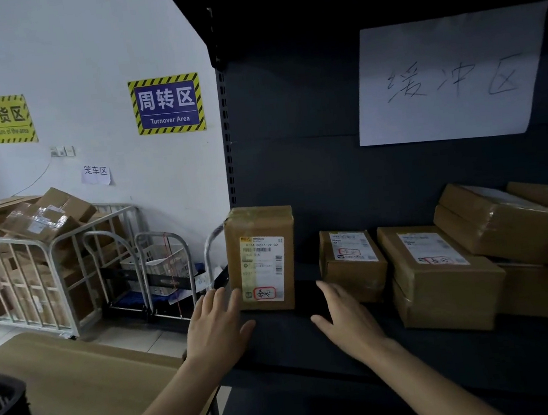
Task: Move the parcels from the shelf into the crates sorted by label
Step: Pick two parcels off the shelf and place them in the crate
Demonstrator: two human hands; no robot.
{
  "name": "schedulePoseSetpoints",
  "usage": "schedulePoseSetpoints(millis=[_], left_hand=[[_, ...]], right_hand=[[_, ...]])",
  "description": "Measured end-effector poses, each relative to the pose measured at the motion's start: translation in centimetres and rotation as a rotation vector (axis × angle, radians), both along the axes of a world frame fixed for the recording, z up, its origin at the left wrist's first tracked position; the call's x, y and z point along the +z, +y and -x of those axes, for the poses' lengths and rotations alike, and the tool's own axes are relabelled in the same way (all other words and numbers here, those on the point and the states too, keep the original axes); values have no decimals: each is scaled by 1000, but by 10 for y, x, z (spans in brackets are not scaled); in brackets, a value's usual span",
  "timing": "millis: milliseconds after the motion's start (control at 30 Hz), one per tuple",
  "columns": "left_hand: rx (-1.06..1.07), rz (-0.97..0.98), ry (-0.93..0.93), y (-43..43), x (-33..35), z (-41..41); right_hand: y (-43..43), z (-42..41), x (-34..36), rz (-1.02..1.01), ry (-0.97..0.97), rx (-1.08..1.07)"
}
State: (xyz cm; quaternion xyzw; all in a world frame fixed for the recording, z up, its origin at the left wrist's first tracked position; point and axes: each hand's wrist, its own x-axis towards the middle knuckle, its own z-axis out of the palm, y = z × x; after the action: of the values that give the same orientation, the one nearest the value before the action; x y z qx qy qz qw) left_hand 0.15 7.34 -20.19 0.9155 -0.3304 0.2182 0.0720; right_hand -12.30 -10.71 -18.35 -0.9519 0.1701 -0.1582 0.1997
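As both hands reach in over the front edge of the dark shelf (pixel 283 351), an upright parcel (pixel 261 257) stands at the board's far left end, just beside the slotted post (pixel 227 144). The left hand (pixel 216 328) is spread with straight fingers and holds nothing, its fingertips at the parcel's lower left corner; whether they touch the cardboard cannot be told. The right hand (pixel 346 319), likewise flat-fingered and empty, hovers above the bare strip of board between the upright parcel and a small parcel (pixel 352 263) lying flat to its right. Just beside that one lies a larger parcel (pixel 443 276), and a stack of parcels (pixel 499 224) crowds the right end, running out of view. A handwritten paper sign (pixel 450 78) hangs on the back panel above them. Left of the shelf's edge stretches a brown table (pixel 80 386), with a black crate (pixel 0 406) at the lower left corner of the view; a cage trolley (pixel 15 273) of boxes stands against the wall beyond.
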Motion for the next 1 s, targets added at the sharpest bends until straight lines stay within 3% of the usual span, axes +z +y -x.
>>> schedulePoseSetpoints(millis=[200, 533, 700, 833, 1000], left_hand=[[-101, 6, -122, -31, 4, 20], [-263, 31, 49, -103, 18, 56], [-317, 149, 129, -126, 21, 47], [-314, 252, 352, -144, 25, 39], [-321, 476, 839, -162, 27, 27]], right_hand=[[-13, 31, 10, 93, -29, -28], [-41, 63, 17, 100, -43, -171], [-40, 47, 20, 77, -45, -288], [-47, 22, 23, -111, -90, -388], [-55, 1, 25, -412, -196, -397]])
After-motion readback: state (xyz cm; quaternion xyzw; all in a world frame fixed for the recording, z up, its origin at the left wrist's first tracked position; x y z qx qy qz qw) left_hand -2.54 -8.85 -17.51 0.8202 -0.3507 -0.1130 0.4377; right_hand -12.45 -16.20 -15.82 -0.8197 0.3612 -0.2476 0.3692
